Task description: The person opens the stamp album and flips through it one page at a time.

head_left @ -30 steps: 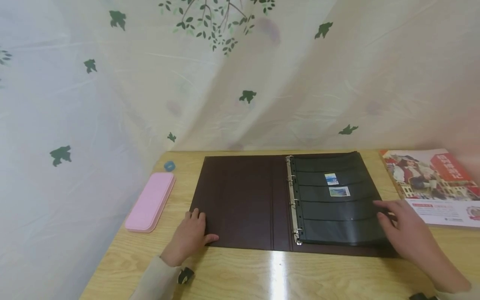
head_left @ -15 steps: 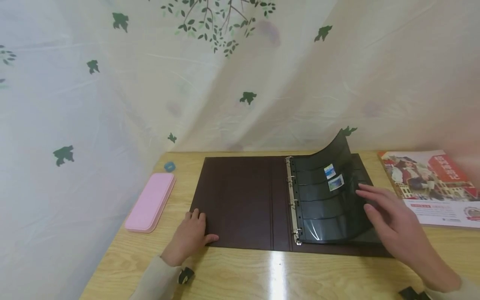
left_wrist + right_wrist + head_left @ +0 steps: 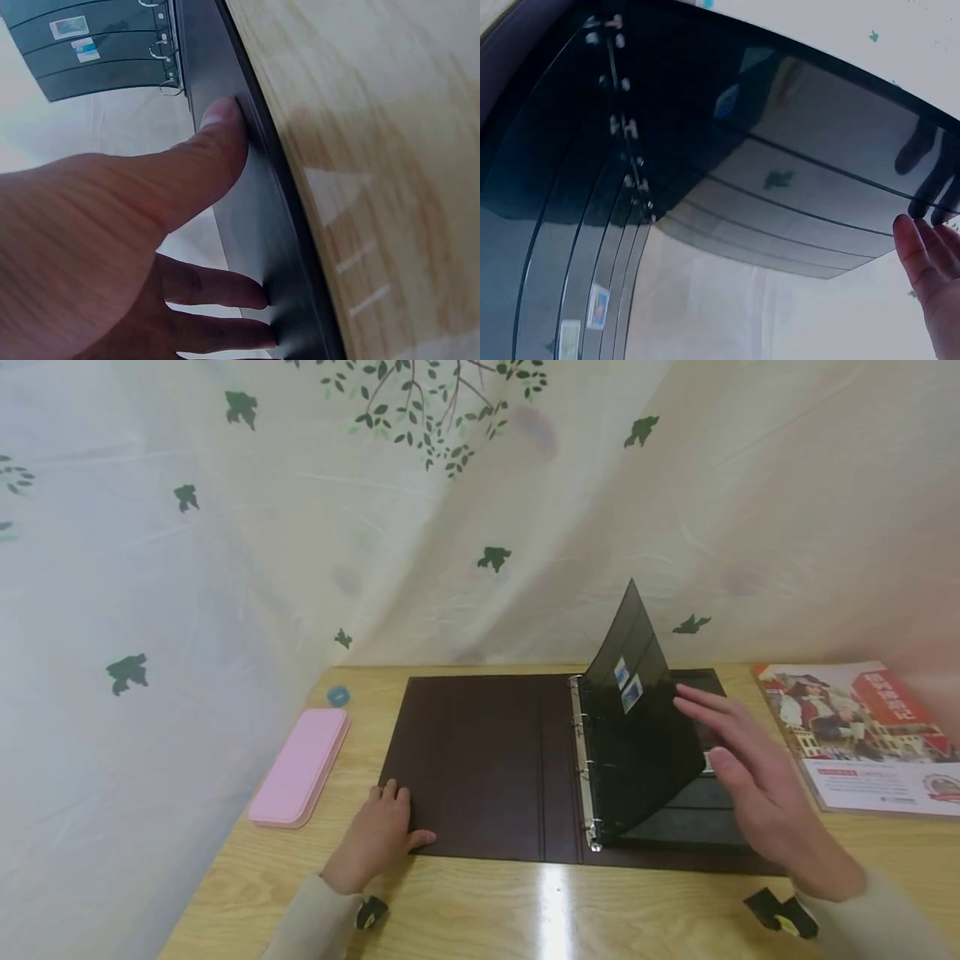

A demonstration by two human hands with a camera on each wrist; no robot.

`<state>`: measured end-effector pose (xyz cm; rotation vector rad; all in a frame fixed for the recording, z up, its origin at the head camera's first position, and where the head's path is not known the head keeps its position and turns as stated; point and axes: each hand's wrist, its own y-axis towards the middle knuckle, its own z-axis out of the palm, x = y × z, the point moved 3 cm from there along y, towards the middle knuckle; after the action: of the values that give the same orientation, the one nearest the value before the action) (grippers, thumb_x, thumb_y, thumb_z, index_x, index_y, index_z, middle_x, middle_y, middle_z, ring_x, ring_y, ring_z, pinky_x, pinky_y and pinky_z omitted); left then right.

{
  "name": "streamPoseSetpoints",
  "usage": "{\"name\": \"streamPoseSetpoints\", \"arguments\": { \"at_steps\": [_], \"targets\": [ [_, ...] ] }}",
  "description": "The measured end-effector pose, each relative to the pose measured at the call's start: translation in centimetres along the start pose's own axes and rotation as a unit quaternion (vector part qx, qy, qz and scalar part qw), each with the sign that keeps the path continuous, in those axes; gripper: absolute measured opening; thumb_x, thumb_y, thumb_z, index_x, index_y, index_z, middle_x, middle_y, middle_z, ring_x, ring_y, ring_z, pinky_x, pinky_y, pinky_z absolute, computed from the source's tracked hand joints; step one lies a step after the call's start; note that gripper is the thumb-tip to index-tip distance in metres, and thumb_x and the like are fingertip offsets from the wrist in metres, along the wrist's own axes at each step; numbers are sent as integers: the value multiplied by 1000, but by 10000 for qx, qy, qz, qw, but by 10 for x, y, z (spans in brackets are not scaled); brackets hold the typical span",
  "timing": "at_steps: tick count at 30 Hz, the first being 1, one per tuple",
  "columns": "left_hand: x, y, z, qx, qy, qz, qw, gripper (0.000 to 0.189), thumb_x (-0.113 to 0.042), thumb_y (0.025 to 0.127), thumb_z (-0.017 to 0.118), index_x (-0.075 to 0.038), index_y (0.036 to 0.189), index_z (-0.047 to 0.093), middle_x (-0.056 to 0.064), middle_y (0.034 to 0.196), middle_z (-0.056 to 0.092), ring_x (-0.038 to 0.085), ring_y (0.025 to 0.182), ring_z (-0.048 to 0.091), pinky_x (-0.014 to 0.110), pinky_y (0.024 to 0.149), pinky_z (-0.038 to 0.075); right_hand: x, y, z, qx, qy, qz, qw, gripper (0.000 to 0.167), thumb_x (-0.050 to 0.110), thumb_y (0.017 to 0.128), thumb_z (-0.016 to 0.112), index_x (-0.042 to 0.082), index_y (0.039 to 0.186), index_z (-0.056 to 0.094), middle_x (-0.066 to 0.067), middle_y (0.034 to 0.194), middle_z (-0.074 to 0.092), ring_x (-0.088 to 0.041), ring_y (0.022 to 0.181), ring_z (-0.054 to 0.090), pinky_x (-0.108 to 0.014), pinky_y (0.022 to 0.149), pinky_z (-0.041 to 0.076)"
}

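A dark brown ring binder [image 3: 472,768] lies spread on the table, its metal rings [image 3: 583,760] along the spine. One black pocket page [image 3: 637,760] stands raised and bent, with two small stamps [image 3: 632,693] in its pockets. My right hand [image 3: 765,785] has its fingers extended, fingertips [image 3: 907,229] against the page's far side near the free edge. Beneath lies another black page [image 3: 525,285], which also shows two stamps [image 3: 598,306]. At the left cover's near corner, my left hand [image 3: 378,831] rests with its thumb [image 3: 217,142] on the cover.
A pink case [image 3: 300,768] lies left of the binder, with a small blue ring-shaped item [image 3: 338,696] behind it. To the right is a book with an illustrated cover [image 3: 855,718]. A patterned cloth [image 3: 420,568] hangs behind the wooden table [image 3: 480,910].
The top page has risen from lying nearly flat to standing steeply, swinging left. My right hand has moved left with it, and the page below has come into view. My left hand stays put.
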<state>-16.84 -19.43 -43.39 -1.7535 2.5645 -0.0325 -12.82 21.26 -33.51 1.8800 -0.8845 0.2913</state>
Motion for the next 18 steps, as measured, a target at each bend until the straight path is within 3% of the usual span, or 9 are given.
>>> {"name": "streamPoseSetpoints", "arguments": {
  "at_steps": [9,14,18],
  "targets": [
    [0,1,1,58,-68,-66,9999,72,-49,78,72,14,109,53,33,115,50,47,105,48,51,86,44,20,21,19,51,930,-461,9946,41,4,99,36,-13,136,39,-28,137,40,-26,126,39,-26,102,28],
    [0,1,1,119,-121,-143,9998,76,-48,78,72,16,113,52,38,121,47,52,111,45,53,89,42,2,18,30,137,1650,-411,9853,44,-1,97,36,-14,139,32,-30,133,40,-29,120,43,-25,93,39],
    [0,1,0,75,-89,-127,9999,75,-48,78,72,16,111,53,36,118,48,50,108,47,53,88,43,-14,9,40,410,1536,-12,9873,49,-7,94,37,-4,143,33,-23,137,40,-25,120,44,-22,90,41]
  ]
}}
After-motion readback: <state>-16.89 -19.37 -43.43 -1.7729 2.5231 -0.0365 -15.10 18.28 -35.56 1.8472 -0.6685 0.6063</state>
